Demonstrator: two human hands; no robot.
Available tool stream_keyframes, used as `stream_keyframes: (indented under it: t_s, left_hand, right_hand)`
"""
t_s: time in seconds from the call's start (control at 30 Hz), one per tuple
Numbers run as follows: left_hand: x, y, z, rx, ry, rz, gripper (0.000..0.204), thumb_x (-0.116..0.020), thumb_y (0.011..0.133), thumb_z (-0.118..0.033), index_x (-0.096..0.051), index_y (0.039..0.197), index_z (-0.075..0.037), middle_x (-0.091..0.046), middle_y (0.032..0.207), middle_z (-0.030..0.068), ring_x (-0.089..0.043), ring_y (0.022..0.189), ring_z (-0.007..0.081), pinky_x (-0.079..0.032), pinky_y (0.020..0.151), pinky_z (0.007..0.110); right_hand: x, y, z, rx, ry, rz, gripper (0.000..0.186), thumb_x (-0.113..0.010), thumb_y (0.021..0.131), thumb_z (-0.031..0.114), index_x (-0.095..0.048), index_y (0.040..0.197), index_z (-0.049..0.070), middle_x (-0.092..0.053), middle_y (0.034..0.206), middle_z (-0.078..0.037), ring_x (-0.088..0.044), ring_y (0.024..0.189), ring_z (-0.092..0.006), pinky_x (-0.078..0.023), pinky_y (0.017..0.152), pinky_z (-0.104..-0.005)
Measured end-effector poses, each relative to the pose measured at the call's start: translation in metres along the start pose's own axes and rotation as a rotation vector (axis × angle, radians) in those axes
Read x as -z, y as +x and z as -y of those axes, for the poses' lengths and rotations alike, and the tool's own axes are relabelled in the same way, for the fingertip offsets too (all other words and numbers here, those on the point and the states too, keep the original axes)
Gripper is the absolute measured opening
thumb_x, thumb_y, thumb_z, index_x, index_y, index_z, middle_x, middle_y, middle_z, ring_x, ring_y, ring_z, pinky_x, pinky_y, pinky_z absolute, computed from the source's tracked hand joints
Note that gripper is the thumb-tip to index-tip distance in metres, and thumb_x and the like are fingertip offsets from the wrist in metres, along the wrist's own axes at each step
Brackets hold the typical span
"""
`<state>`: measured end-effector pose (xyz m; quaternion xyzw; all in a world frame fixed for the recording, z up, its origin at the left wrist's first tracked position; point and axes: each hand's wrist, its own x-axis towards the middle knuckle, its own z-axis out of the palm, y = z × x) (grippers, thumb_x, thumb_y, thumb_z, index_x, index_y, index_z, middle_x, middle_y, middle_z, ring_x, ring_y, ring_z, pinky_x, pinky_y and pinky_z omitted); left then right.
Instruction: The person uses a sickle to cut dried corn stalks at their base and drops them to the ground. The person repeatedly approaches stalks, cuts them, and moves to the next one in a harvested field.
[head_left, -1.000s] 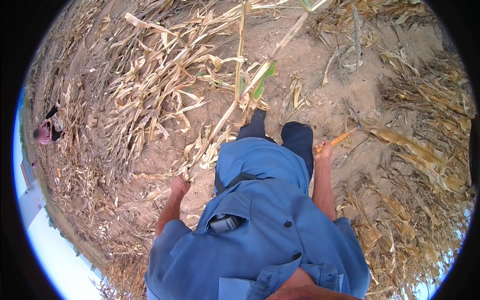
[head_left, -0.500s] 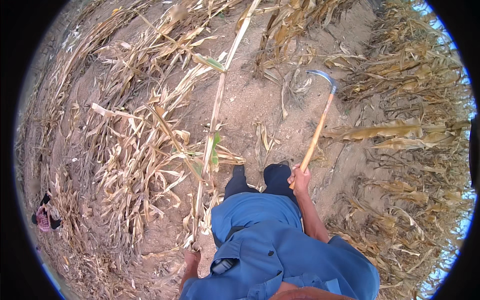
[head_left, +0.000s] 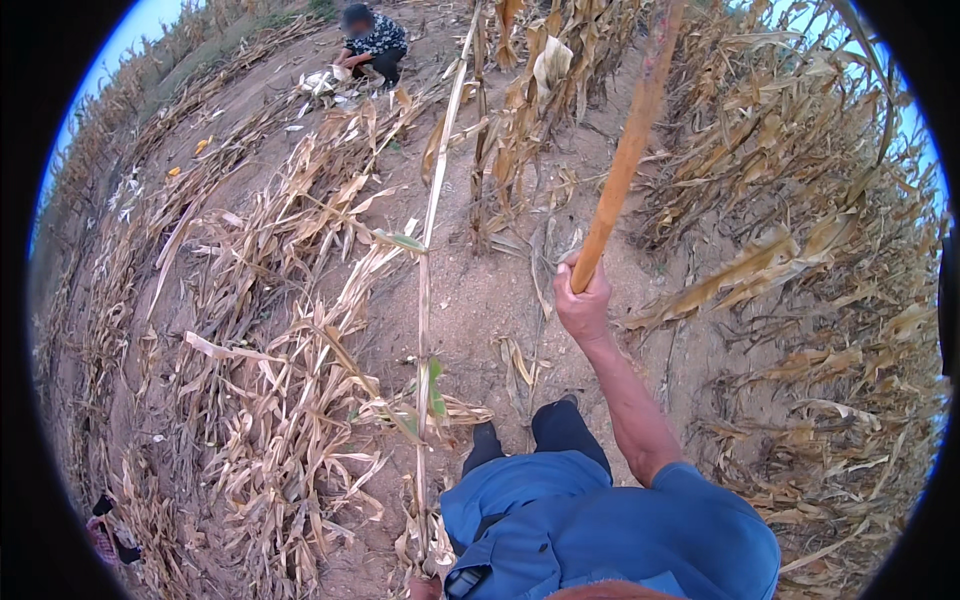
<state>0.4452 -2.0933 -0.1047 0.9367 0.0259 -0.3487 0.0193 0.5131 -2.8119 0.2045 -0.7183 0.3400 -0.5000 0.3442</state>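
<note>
Right hand (head_left: 583,300) round wooden handle (head_left: 622,160) — bare soil (head_left: 480,300) ahead

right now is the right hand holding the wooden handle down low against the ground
No, the right hand has its grip closed on the wooden handle, which is raised and points up and away over the dry corn stalks.

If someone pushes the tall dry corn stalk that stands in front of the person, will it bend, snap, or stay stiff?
The stalk is thin, pale and dried out, so it is probably light and would likely sway or lean under a push. Many cut stalks lie flat beside it with curled leaves, which suggests the dry stems are brittle and may snap near the base.
</note>
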Motion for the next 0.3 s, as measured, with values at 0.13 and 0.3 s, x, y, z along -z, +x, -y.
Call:
stream_keyframes:
  t_s: [0.13, 0.3]
  left_hand:
    - [-0.015, 0.003, 0.012, -0.021, 0.010, 0.009, 0.038, -0.075, 0.070, -0.040, -0.074, 0.092, -0.009, -0.072, 0.083, 0.0197, -0.071, 0.082, 0.0396, -0.056, 0.070, 0.049]
    - [-0.035, -0.045, 0.092, -0.017, 0.182, 0.052, 0.039, -0.076, 0.069, -0.042, -0.074, 0.091, -0.009, -0.072, 0.080, 0.0195, -0.071, 0.081, 0.0393, -0.056, 0.069, 0.049]
  right_hand:
    - [-0.005, -0.094, -0.117, -0.341, -0.327, 0.382, 0.010, -0.061, 0.084, 0.008, -0.056, 0.092, 0.003, -0.059, 0.071, -0.005, -0.062, 0.066, -0.0156, -0.049, 0.061, -0.0292]
    - [0.027, -0.201, -0.131, -1.133, -0.088, 0.491, 0.018, -0.060, 0.084, 0.010, -0.062, 0.101, 0.004, -0.063, 0.071, -0.010, -0.061, 0.059, -0.0259, -0.055, 0.059, -0.0413]
